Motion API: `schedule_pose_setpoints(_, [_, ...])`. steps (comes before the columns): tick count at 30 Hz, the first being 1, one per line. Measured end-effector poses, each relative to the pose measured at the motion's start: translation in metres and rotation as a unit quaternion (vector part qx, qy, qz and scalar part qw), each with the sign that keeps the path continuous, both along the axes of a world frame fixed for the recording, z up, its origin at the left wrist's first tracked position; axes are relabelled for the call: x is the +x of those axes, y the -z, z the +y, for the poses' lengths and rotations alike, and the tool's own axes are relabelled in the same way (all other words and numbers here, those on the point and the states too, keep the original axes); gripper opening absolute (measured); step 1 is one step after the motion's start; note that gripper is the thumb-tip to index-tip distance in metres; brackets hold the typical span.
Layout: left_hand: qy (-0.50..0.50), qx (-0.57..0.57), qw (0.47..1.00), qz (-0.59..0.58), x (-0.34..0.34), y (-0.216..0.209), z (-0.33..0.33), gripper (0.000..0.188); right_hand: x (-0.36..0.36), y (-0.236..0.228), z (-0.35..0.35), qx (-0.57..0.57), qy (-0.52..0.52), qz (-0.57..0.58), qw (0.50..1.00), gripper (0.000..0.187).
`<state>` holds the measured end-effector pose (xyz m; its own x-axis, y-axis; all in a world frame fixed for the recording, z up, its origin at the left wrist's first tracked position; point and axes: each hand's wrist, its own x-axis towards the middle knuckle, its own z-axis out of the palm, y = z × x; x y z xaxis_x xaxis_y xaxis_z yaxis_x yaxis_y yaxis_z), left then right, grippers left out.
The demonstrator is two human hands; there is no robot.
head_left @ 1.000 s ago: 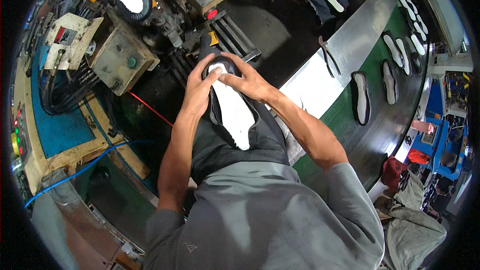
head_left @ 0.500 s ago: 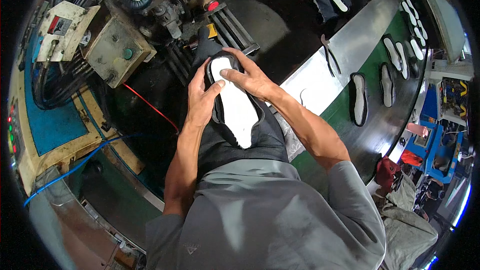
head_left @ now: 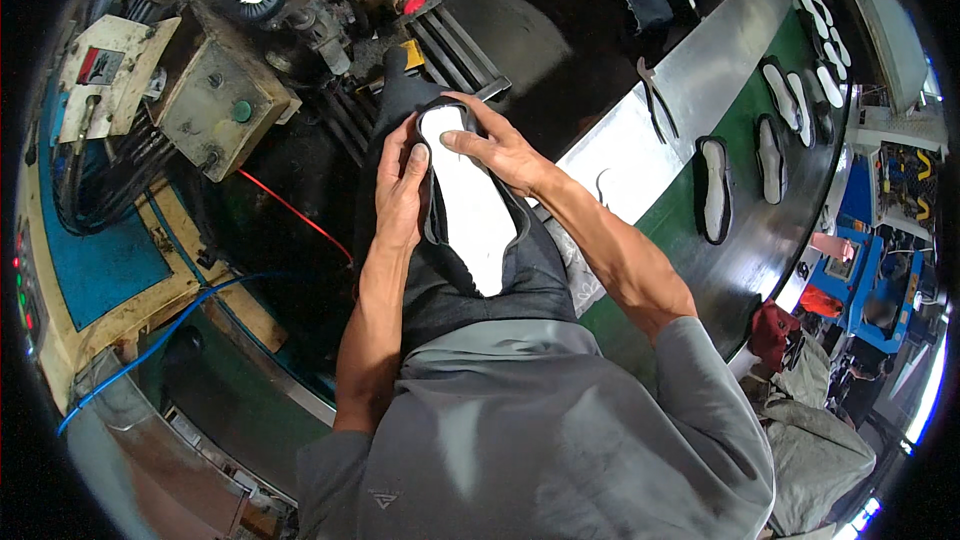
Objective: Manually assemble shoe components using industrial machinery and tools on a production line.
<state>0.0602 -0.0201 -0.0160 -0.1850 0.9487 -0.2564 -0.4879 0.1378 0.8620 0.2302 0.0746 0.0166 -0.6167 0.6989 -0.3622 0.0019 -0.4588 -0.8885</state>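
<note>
Resting its thumb on the white insole, the right hand pinches the dark shoe upper opposite the cupping left hand, over the lap, apparently checking seating; any firmer press likely calls for even two-sided support.

From my remote station I see dark floor, a green surface edged by a shiny metal strip, a blue frame beyond, and white light far right.
</note>
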Motion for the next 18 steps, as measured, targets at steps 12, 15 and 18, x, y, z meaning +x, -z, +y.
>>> schedule_pose_setpoints(12, [0.074, 0.001, 0.997, 0.002, -0.004, -0.014, 0.018, 0.071, 0.016, 0.013, 0.001, -0.166, 0.039, 0.188, 0.967, 0.075])
schedule_pose_setpoints(15, [0.095, 0.032, 0.992, 0.072, -0.006, -0.007, 0.015, 0.069, 0.011, 0.004, -0.01, -0.125, 0.044, 0.106, 0.985, 0.073])
schedule_pose_setpoints(18, [0.05, 0.024, 0.995, 0.078, -0.004, -0.008, 0.019, 0.061, 0.005, 0.007, -0.012, -0.075, 0.04, 0.067, 0.994, 0.073])
